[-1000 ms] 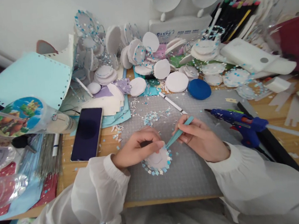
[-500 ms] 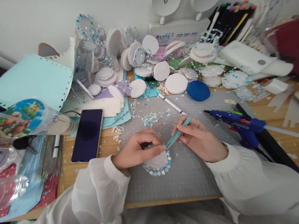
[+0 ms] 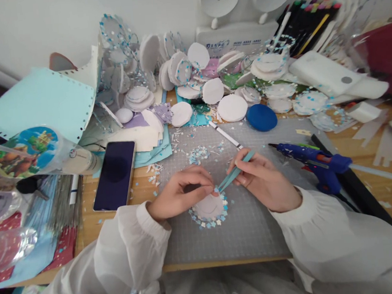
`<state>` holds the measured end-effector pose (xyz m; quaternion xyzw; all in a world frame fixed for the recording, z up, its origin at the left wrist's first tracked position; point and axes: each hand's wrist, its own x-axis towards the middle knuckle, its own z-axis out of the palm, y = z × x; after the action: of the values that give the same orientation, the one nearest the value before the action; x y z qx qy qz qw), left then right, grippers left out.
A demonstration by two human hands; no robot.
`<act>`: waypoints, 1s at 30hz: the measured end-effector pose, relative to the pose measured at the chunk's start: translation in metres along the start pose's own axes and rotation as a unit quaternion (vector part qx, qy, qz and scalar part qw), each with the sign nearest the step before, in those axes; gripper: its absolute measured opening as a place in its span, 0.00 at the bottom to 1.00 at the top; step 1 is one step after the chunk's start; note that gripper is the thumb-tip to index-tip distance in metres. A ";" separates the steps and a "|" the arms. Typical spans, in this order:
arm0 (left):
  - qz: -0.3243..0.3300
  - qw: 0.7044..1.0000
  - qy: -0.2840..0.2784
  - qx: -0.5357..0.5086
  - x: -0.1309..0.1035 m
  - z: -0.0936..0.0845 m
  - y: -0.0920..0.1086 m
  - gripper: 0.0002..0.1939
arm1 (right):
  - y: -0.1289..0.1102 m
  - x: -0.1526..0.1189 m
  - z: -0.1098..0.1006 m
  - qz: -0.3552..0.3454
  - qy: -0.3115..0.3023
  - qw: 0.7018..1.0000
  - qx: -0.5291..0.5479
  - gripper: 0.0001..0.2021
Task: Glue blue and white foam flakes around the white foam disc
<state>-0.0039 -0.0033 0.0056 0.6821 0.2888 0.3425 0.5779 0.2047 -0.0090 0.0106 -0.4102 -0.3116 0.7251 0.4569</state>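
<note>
My right hand (image 3: 263,180) is closed round teal tweezers (image 3: 236,174), which slant down to the left. Their tips meet the upper edge of a small ring of blue and white paper flowers (image 3: 213,223). Thumb and fingers of my left hand (image 3: 182,191) pinch that same edge, right beside the tips. Inside the ring a pale round disc (image 3: 207,208) shows; my left fingers cover its upper part. What exactly sits between the tips is too small to make out. Both lie over a grey cutting mat (image 3: 246,239).
Loose paper flowers (image 3: 198,154) and a white pen (image 3: 225,135) lie beyond my hands. To the right is a blue glue gun (image 3: 317,158), to the left a phone (image 3: 114,175). White discs (image 3: 232,108) and a blue round pad (image 3: 261,117) line the back.
The ring sits slightly further right in view, and more of the disc shows below my left hand. My left fingertips have shifted up a little along the edge; the tweezers stay close beside them.
</note>
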 end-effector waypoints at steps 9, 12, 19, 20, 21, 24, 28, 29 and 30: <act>-0.004 1.000 -0.007 0.009 0.000 0.000 -0.001 0.11 | 0.001 -0.001 0.000 -0.008 -0.017 1.000 -0.002 0.08; -0.007 1.000 -0.009 0.009 0.000 0.000 -0.001 0.11 | 0.000 -0.002 0.000 -0.008 -0.025 1.000 -0.006 0.08; -0.010 0.999 -0.013 0.028 0.002 0.000 0.003 0.15 | 0.000 -0.002 0.000 -0.028 -0.029 0.999 -0.023 0.08; -0.006 0.999 -0.016 0.032 0.002 0.001 0.003 0.15 | 0.000 -0.003 0.000 -0.032 -0.034 0.999 -0.027 0.07; -0.002 0.999 -0.017 0.035 0.002 0.001 0.003 0.15 | 0.001 -0.003 0.000 -0.038 -0.039 0.998 -0.030 0.07; 0.006 0.999 -0.019 0.040 0.002 0.002 0.001 0.11 | 0.002 -0.005 0.001 -0.057 -0.051 0.996 -0.039 0.06; 0.008 0.999 -0.014 0.032 0.002 0.002 -0.001 0.08 | 0.003 -0.005 0.000 -0.068 -0.046 0.995 -0.048 0.05; 0.007 0.999 -0.012 0.029 0.002 0.002 -0.001 0.08 | 0.003 -0.005 0.000 -0.071 -0.042 0.995 -0.050 0.06; 0.005 1.000 -0.011 0.026 0.002 0.002 -0.001 0.08 | 0.003 -0.004 0.000 -0.074 -0.037 0.995 -0.052 0.06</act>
<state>-0.0017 -0.0028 0.0048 0.7024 0.2878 0.3302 0.5611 0.2047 -0.0141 0.0096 -0.3824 -0.3953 0.6863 0.4759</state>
